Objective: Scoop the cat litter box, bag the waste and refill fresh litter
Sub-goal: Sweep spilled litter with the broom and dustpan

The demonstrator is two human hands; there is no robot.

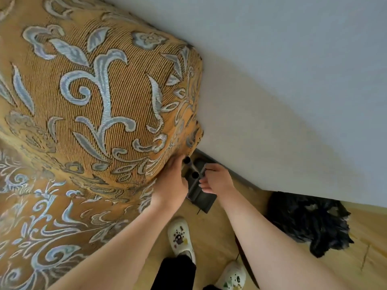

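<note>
A dark dustpan [204, 198] with a toothed comb rim stands on the floor in the gap between the sofa arm and the wall. Two black-capped handles rise from it, one handle [187, 160] further back and one handle [195, 175] nearer me. My left hand [171, 181] rests against the sofa arm, and its fingers curl around the rear handle. My right hand [216, 181] pinches the toothed rim of the dustpan. A crumpled black plastic bag [307, 222] lies on the floor to the right, by the wall. No litter box or litter is in view.
The large orange sofa arm [100, 97] with its pale floral pattern fills the left side. A grey wall [293, 91] runs along the right, over a wooden floor [230, 218]. My feet in white clogs [180, 237] stand just below the dustpan.
</note>
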